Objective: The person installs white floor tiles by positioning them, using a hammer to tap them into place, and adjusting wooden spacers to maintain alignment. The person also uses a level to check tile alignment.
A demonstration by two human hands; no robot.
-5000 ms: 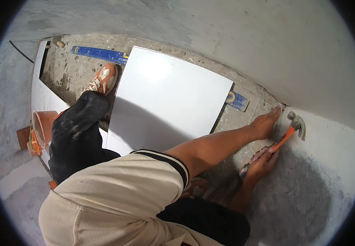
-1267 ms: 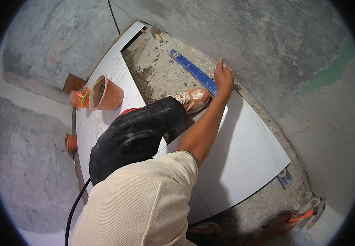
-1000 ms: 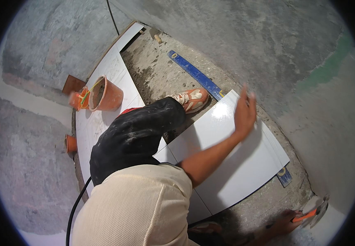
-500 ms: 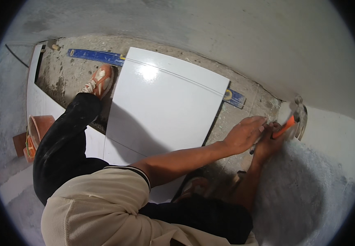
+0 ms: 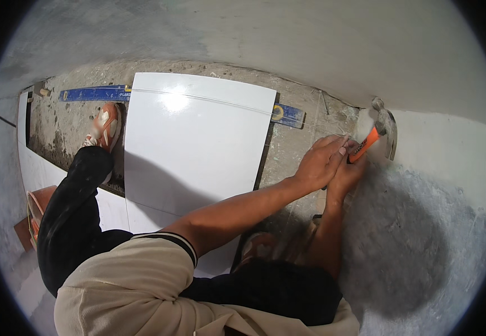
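Observation:
My right hand is closed around the orange handle of a claw hammer. The hammer's metal head is up beside the wall at the right corner. Right against that hand is my left hand, its fingers drawn together at the fingertips. What they pinch, if anything, is too small to make out. A dark rod end shows just below the two hands, mostly hidden by them. To the left lies a large glossy white tile, apart from both hands.
A blue spirit level runs under the tile and sticks out at both sides. A thin string crosses above it. Rough concrete borders the wall. An orange-brown bucket stands at far left, beyond my leg.
The whole view has shifted, so the tile and level sit further left. My hands remain together by the corner, with the hammer still in my right hand.

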